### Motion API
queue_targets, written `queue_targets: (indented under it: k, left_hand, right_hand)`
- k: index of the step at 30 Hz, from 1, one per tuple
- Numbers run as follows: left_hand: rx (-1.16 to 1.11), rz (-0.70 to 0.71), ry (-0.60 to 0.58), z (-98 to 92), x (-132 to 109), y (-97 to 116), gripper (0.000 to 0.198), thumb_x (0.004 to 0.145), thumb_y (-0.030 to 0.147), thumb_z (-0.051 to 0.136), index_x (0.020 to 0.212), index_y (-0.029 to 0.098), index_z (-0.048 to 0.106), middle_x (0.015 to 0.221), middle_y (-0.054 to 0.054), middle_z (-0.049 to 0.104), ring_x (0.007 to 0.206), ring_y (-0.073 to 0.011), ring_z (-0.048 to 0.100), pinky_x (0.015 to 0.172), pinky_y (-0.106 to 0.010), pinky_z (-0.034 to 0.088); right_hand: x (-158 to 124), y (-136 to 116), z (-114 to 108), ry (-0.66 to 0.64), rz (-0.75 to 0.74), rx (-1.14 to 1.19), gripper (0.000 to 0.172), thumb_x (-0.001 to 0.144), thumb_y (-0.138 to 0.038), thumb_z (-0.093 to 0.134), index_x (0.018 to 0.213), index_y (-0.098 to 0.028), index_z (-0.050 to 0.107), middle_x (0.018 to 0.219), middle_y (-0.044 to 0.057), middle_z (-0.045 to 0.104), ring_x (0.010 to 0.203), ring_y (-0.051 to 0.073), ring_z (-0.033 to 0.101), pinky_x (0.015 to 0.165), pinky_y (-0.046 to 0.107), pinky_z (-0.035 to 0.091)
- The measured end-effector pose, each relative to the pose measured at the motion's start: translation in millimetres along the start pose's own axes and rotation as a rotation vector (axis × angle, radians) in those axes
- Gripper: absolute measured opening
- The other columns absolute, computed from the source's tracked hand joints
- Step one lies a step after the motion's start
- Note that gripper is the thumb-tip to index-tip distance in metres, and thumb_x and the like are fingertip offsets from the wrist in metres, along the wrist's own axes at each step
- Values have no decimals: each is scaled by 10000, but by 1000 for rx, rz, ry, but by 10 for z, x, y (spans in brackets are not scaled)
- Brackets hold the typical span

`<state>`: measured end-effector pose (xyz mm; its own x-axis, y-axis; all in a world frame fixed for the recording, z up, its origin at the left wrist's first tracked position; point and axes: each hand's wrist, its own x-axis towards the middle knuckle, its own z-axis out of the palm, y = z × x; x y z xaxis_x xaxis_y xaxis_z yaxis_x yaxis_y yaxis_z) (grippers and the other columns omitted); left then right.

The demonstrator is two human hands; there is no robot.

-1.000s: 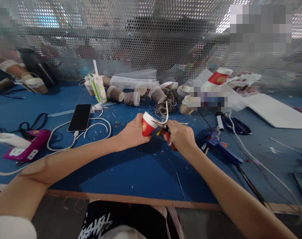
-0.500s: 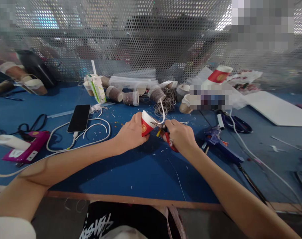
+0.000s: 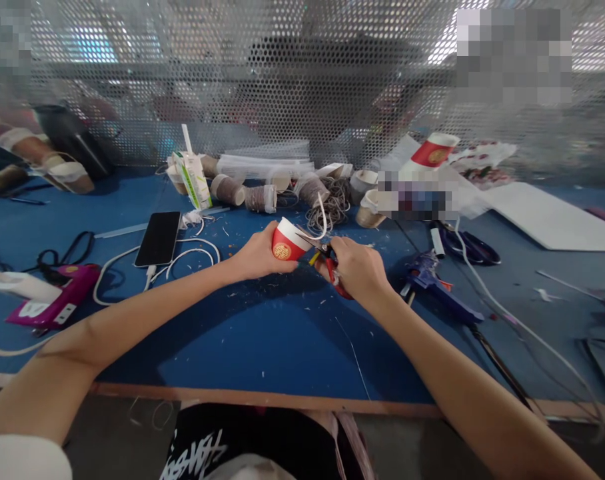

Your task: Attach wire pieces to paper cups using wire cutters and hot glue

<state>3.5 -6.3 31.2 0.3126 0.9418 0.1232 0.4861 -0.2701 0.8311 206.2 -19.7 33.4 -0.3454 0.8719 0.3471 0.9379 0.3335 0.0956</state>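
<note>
My left hand (image 3: 259,255) is wrapped round a red and white paper cup (image 3: 286,244) with a gold emblem, tilted above the table. In my right hand (image 3: 355,267) is a pair of scissors (image 3: 338,283) with red handles, its blades at the cup's upper edge. A narrow white paper strip (image 3: 324,217) curls up from the rim, still joined to the cup near the blades. Something small and yellow (image 3: 314,259) shows just below the scissors; I cannot make out what it is.
A magenta glue gun (image 3: 57,300) and a phone (image 3: 157,239) on a white cable lie to the left. On the right is a blue glue gun (image 3: 440,287). Wound spools (image 3: 260,199), a drink carton (image 3: 195,180) and another red cup (image 3: 435,151) stand along the mesh panel.
The cup has turned in my left hand, so its gold emblem faces me more. The scissors have shifted slightly left along the rim, and the strip hangs a little longer.
</note>
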Motion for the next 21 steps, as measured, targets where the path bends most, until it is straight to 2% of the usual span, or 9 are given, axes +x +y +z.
queue_targets:
  k: [3,6,10,21]
  left_hand:
    - [110,10,70,7,-24,36,498,547,339,725,937,175,462,758,-6,596,638,-141,555,587,-296,461]
    - [171,21,45,21,-49,66,485,559,339,701,929,186,428,763,-11,586,648,-158,563,595,-309,454]
    - [240,29,37,38,-65,75,497,572,327,684,957,184,405,802,-32,588,678,-178,579,625,-332,462]
    - [207,27,76,94,-108,83,482,578,346,688,932,192,401,775,-23,587,652,-169,577,596,-321,471]
  right_hand:
    - [-24,-52,16,25,-52,-15,284,764,-388,495,830,-125,581,722,100,627,597,175,552,519,254,248]
    - [-35,-68,25,32,-85,-53,319,780,-414,491,843,-115,584,738,116,635,622,186,571,524,251,257]
    - [-30,-59,38,-23,-68,-81,320,816,-414,468,856,-126,601,744,110,651,614,186,583,518,252,243]
    - [-37,43,76,-86,-9,-63,246,848,-211,381,847,-153,620,723,90,663,594,176,582,524,259,254]
